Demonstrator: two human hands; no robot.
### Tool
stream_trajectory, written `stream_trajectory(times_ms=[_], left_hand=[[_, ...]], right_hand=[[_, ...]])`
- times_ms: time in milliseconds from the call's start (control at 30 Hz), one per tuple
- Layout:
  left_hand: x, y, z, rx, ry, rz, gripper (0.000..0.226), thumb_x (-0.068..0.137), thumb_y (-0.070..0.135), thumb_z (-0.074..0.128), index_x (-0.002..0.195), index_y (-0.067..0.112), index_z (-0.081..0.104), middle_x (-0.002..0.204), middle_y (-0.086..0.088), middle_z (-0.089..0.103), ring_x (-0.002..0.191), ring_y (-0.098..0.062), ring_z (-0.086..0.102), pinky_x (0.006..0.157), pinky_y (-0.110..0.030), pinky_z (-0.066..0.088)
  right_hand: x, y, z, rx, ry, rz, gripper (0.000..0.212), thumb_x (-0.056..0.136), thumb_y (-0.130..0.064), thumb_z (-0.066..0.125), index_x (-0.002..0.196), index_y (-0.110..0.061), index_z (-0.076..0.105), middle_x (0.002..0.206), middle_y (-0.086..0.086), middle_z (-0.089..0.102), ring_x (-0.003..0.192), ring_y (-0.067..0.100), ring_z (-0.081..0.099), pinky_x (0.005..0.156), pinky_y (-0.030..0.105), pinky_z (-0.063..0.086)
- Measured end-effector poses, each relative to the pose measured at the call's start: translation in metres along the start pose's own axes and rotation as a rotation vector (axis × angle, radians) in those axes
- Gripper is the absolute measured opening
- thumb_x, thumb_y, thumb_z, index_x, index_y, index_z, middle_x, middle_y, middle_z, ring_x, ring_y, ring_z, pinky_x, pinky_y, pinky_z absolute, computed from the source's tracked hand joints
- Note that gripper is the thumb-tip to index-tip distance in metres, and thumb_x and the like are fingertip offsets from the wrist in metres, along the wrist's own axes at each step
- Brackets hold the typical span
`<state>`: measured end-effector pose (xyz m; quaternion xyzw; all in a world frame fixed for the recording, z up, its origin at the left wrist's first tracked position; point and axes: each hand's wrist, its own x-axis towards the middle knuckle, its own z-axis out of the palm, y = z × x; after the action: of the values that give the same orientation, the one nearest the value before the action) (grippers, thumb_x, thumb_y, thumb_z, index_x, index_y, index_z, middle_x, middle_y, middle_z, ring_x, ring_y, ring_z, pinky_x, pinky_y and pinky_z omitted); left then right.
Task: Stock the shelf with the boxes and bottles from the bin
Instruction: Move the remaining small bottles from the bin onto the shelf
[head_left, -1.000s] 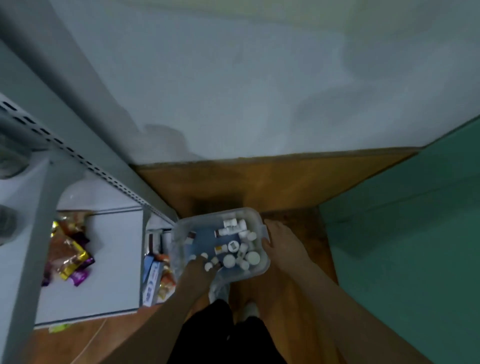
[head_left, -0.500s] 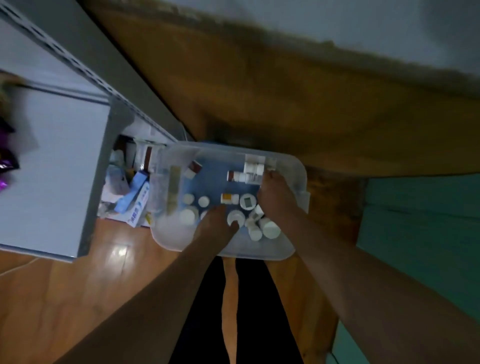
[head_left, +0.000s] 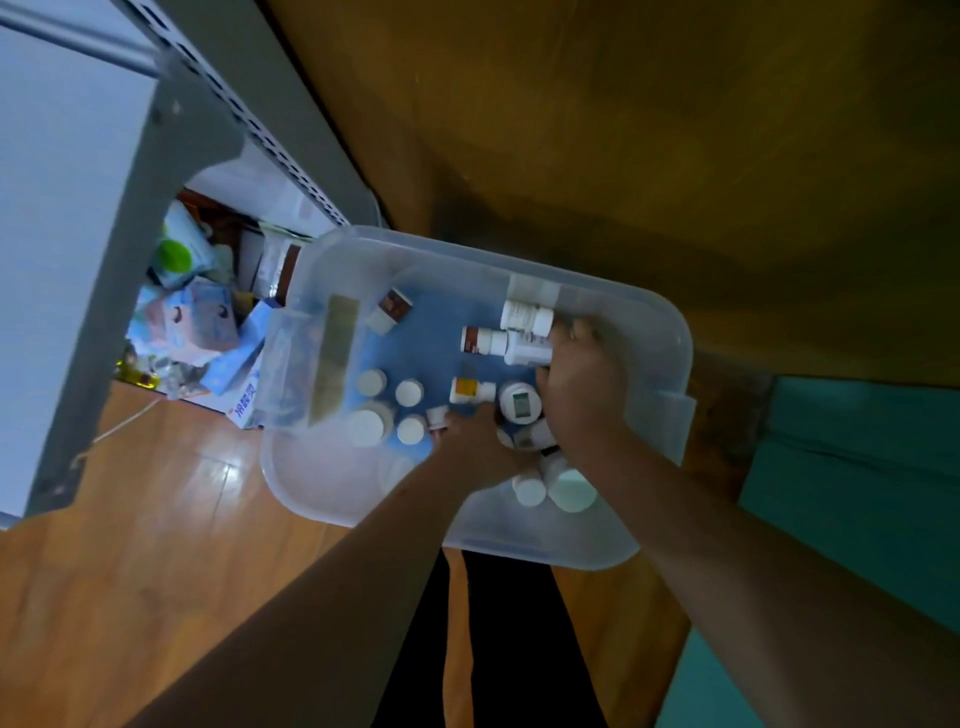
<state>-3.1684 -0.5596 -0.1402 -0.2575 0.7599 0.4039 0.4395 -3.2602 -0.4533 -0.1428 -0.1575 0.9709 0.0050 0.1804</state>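
A clear plastic bin (head_left: 670, 338) sits on the wooden floor with several white bottles inside, some upright (head_left: 410, 392), some lying down (head_left: 480, 340). A small brown and white box (head_left: 395, 307) lies at its far left. Both my hands are down in the bin. My right hand (head_left: 584, 389) curls its fingers and thumb round a white bottle (head_left: 524, 349) lying on its side. My left hand (head_left: 475, 447) reaches among the bottles near an orange-labelled one (head_left: 466, 389); its fingers are hidden. The grey shelf (head_left: 130, 291) stands to the left.
The lowest shelf level holds a jumble of blue and white boxes (head_left: 208, 322) right against the bin's left side. A teal surface (head_left: 857, 467) lies to the right. My dark trouser legs (head_left: 498, 649) are below the bin.
The view has dropped and closed in on the bin. My right hand moved from the bin's rim into the bottles at the far right. My left hand stayed among the near bottles.
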Motion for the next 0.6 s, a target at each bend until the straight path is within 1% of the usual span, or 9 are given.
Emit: stream_trajectory(times_ms=[67, 133, 167, 200, 267, 333, 367, 500, 600], left_hand=[[-0.004, 0.005, -0.004, 0.034, -0.045, -0.019, 0.056, 0.059, 0.063, 0.056, 0.105, 0.03, 0.06, 0.11, 0.002, 0.064, 0.11, -0.025, 0.059, 0.096, -0.039, 0.048], [-0.009, 0.007, -0.008, -0.052, -0.001, -0.064, 0.02, 0.077, 0.039, 0.058, 0.093, 0.028, 0.065, 0.105, 0.0, 0.066, 0.105, -0.024, 0.061, 0.086, -0.029, 0.048], [-0.011, 0.007, -0.01, -0.119, 0.026, -0.076, 0.012, 0.083, 0.03, 0.059, 0.091, 0.027, 0.067, 0.107, -0.001, 0.067, 0.103, -0.024, 0.062, 0.083, -0.028, 0.05], [-0.012, 0.004, -0.013, -0.193, 0.028, -0.084, 0.012, 0.087, 0.023, 0.06, 0.094, 0.025, 0.069, 0.109, -0.002, 0.068, 0.103, -0.023, 0.062, 0.085, -0.03, 0.053], [-0.022, 0.002, -0.019, -0.323, -0.014, -0.094, 0.02, 0.09, 0.014, 0.062, 0.108, 0.019, 0.069, 0.112, -0.001, 0.063, 0.104, -0.022, 0.061, 0.087, -0.037, 0.057], [-0.035, 0.001, -0.027, -0.388, -0.06, -0.086, 0.032, 0.094, 0.012, 0.062, 0.126, 0.016, 0.062, 0.116, -0.002, 0.056, 0.11, -0.024, 0.059, 0.086, -0.035, 0.057], [-0.04, -0.001, -0.03, -0.403, -0.063, -0.073, 0.035, 0.094, 0.011, 0.062, 0.129, 0.015, 0.06, 0.119, -0.004, 0.055, 0.114, -0.025, 0.058, 0.086, -0.035, 0.056], [-0.06, -0.007, -0.043, -0.567, -0.001, -0.122, 0.03, 0.093, 0.015, 0.064, 0.123, 0.017, 0.061, 0.123, -0.012, 0.057, 0.107, -0.026, 0.059, 0.08, -0.038, 0.059], [-0.068, -0.01, -0.049, -0.618, 0.061, -0.13, 0.027, 0.092, 0.018, 0.065, 0.12, 0.02, 0.063, 0.124, -0.012, 0.057, 0.109, -0.027, 0.06, 0.082, -0.04, 0.06]], right_hand=[[0.002, 0.001, 0.001, 0.097, 0.005, -0.004, 0.042, 0.089, -0.017, 0.067, 0.129, -0.012, 0.055, 0.123, 0.012, 0.057, 0.107, 0.028, 0.059, 0.09, 0.034, 0.049], [0.0, 0.002, -0.001, 0.156, 0.021, -0.021, 0.043, 0.087, -0.016, 0.069, 0.129, -0.012, 0.055, 0.122, 0.011, 0.058, 0.107, 0.028, 0.06, 0.091, 0.034, 0.049], [0.0, 0.002, -0.001, 0.169, 0.023, -0.035, 0.045, 0.087, -0.016, 0.069, 0.129, -0.013, 0.054, 0.122, 0.011, 0.059, 0.108, 0.027, 0.059, 0.092, 0.034, 0.049], [0.0, 0.001, -0.001, 0.167, 0.021, -0.051, 0.047, 0.087, -0.016, 0.069, 0.13, -0.014, 0.053, 0.122, 0.01, 0.059, 0.109, 0.027, 0.059, 0.092, 0.034, 0.048], [0.003, -0.001, -0.004, 0.125, 0.009, -0.079, 0.049, 0.087, -0.017, 0.07, 0.132, -0.014, 0.049, 0.122, 0.01, 0.059, 0.11, 0.027, 0.058, 0.093, 0.034, 0.047], [0.006, -0.005, -0.01, 0.058, 0.002, -0.091, 0.047, 0.09, -0.017, 0.068, 0.132, -0.013, 0.047, 0.124, 0.012, 0.059, 0.112, 0.027, 0.057, 0.095, 0.035, 0.046], [0.008, -0.006, -0.014, 0.008, -0.003, -0.093, 0.044, 0.091, -0.018, 0.066, 0.131, -0.012, 0.047, 0.125, 0.013, 0.059, 0.114, 0.027, 0.057, 0.096, 0.035, 0.045], [0.003, -0.011, -0.026, -0.26, -0.099, -0.119, 0.034, 0.093, -0.023, 0.064, 0.124, -0.014, 0.054, 0.124, 0.009, 0.062, 0.113, 0.023, 0.06, 0.096, 0.033, 0.048], [-0.005, -0.015, -0.02, -0.385, -0.139, -0.197, 0.035, 0.095, -0.022, 0.06, 0.127, -0.014, 0.05, 0.126, 0.01, 0.06, 0.116, 0.024, 0.057, 0.101, 0.035, 0.045]])
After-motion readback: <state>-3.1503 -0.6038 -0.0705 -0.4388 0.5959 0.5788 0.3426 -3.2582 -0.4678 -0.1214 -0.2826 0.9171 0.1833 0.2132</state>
